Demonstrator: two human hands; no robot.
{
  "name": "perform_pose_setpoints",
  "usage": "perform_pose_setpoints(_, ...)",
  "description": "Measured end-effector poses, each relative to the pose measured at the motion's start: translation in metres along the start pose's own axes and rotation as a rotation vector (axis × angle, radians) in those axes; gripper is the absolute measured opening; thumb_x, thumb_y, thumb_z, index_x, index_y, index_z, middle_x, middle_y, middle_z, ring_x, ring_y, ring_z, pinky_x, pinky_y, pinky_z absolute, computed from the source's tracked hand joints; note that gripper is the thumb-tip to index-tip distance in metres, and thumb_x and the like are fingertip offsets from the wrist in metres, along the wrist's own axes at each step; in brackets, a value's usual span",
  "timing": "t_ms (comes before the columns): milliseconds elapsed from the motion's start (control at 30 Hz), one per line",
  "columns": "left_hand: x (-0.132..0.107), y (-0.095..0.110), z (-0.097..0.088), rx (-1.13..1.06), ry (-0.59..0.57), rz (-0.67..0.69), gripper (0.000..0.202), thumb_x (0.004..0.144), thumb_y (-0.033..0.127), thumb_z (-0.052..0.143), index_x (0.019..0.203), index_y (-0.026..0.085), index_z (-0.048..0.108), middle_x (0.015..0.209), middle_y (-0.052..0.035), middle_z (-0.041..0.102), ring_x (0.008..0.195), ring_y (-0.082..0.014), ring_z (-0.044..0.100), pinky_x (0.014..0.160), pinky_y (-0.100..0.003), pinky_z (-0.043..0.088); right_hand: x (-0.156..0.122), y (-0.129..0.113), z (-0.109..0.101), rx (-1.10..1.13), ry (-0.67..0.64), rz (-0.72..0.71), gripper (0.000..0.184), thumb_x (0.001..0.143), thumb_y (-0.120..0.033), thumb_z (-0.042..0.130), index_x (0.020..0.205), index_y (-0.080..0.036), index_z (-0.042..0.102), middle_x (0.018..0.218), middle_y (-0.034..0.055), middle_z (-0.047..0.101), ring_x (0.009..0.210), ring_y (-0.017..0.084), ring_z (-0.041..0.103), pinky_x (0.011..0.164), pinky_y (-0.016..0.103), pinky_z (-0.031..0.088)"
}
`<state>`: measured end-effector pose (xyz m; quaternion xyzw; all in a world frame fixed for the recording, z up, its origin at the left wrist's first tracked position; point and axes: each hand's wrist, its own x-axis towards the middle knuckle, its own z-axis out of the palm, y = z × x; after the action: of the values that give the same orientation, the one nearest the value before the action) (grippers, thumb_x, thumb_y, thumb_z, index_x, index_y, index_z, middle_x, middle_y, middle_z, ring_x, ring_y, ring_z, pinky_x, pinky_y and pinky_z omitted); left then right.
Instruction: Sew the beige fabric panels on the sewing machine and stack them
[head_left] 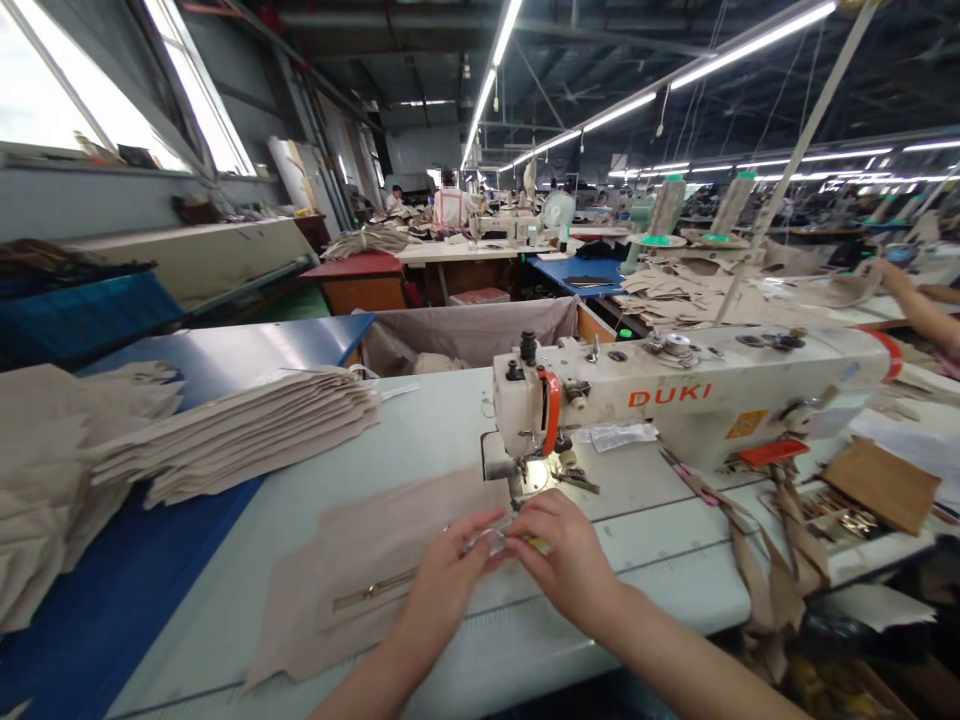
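Standing at the right of the pale surface (420, 440), the DUKI sewing machine (675, 400) is the biggest thing. A stack of beige cut pieces (247, 435) lies at the far left and, as I judge, is not worked yet. One beige panel (360, 570) with a zipper (375, 590) lies flat at the near side, its right edge just before the presser foot (517, 490), not under it. The left hand (442, 585) and right hand (570, 560) meet there, each grip pressed together, pinching a small shiny part (487, 540). This panel seems only at its beginning.
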<state>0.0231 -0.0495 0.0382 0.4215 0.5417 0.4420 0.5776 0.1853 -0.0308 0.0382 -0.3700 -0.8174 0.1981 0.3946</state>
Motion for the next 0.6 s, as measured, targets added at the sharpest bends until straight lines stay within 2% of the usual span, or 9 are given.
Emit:
perform_pose_setpoints(67,-0.006,0.006,-0.014,-0.016,0.036,-0.029,0.055,0.055,0.052,0.079,0.097,0.017,0.069,0.096,-0.0061,0.075,0.088,-0.0277,0.071,0.087,-0.041,0.054,0.002,0.002,0.006,0.134,0.025,0.066,0.009,0.084,-0.017,0.061,0.091,-0.02,0.067,0.095,0.0061,0.064,0.092,0.019,0.058,0.082,0.033,0.046)
perform_pose_setpoints(133,-0.012,0.011,-0.027,0.022,0.057,-0.055,0.051,0.056,0.05,0.078,0.095,0.019,0.069,0.094,-0.0039,0.075,0.085,-0.0264,0.072,0.085,-0.039,0.055,0.003,0.01,0.01,0.292,0.032,0.216,0.018,0.085,-0.022,0.059,0.103,-0.02,0.065,0.104,0.0079,0.064,0.093,0.019,0.06,0.081,0.033,0.049)
perform_pose_setpoints(200,-0.016,0.015,-0.037,0.077,0.069,-0.074,0.047,0.058,0.049,0.076,0.094,0.02,0.07,0.093,-0.0027,0.075,0.082,-0.025,0.072,0.081,-0.036,0.056,0.004,0.02,0.013,0.475,-0.041,0.413,0.023,0.086,-0.03,0.059,0.106,-0.02,0.063,0.098,0.0065,0.066,0.085,0.018,0.063,0.073,0.031,0.051)
perform_pose_setpoints(267,-0.016,0.016,-0.041,0.121,0.063,-0.078,0.044,0.061,0.048,0.074,0.094,0.02,0.07,0.091,-0.0023,0.075,0.082,-0.0243,0.073,0.08,-0.035,0.056,0.005,0.028,0.017,0.65,-0.158,0.574,0.027,0.083,-0.039,0.063,0.102,-0.02,0.063,0.083,0.0029,0.067,0.074,0.017,0.065,0.066,0.029,0.052)
perform_pose_setpoints(333,-0.014,0.014,-0.044,0.154,0.05,-0.073,0.041,0.064,0.048,0.072,0.095,0.021,0.07,0.09,-0.0018,0.075,0.081,-0.024,0.073,0.079,-0.034,0.056,0.007,0.032,0.021,0.767,-0.228,0.675,0.035,0.075,-0.046,0.071,0.095,-0.019,0.063,0.073,0.0,0.066,0.066,0.016,0.065,0.063,0.028,0.052)
perform_pose_setpoints(433,-0.008,0.007,-0.047,0.227,0.038,-0.046,0.038,0.071,0.046,0.065,0.099,0.02,0.069,0.091,-0.0024,0.075,0.081,-0.024,0.073,0.077,-0.035,0.057,0.011,0.033,0.026,0.844,-0.206,0.772,0.042,0.062,-0.05,0.078,0.084,-0.017,0.062,0.068,-0.0013,0.066,0.061,0.015,0.065,0.061,0.027,0.051)
perform_pose_setpoints(500,-0.004,0.002,-0.05,0.376,0.057,0.054,0.036,0.078,0.043,0.058,0.104,0.02,0.068,0.093,-0.0034,0.075,0.083,-0.0239,0.072,0.077,-0.037,0.058,0.015,0.032,0.029,0.851,-0.185,0.806,0.043,0.059,-0.05,0.08,0.078,-0.017,0.06,0.065,-0.002,0.065,0.059,0.015,0.065,0.06,0.027,0.051)
perform_pose_setpoints(533,-0.003,0.0,-0.05,0.492,0.091,0.162,0.035,0.081,0.04,0.055,0.106,0.02,0.067,0.096,-0.004,0.075,0.086,-0.0239,0.072,0.079,-0.038,0.057,0.016,0.032,0.03,0.849,-0.179,0.815,0.043,0.059,-0.05,0.08,0.077,-0.017,0.059,0.063,-0.0023,0.065,0.058,0.014,0.064,0.059,0.026,0.051)
perform_pose_setpoints(600,-0.001,-0.004,-0.049,0.785,0.161,0.487,0.033,0.085,0.035,0.052,0.111,0.021,0.066,0.106,-0.0061,0.072,0.099,-0.0243,0.068,0.088,-0.041,0.054,0.018,0.033,0.032,0.843,-0.172,0.825,0.042,0.06,-0.049,0.079,0.076,-0.018,0.058,0.062,-0.0025,0.064,0.056,0.014,0.064,0.058,0.026,0.051)
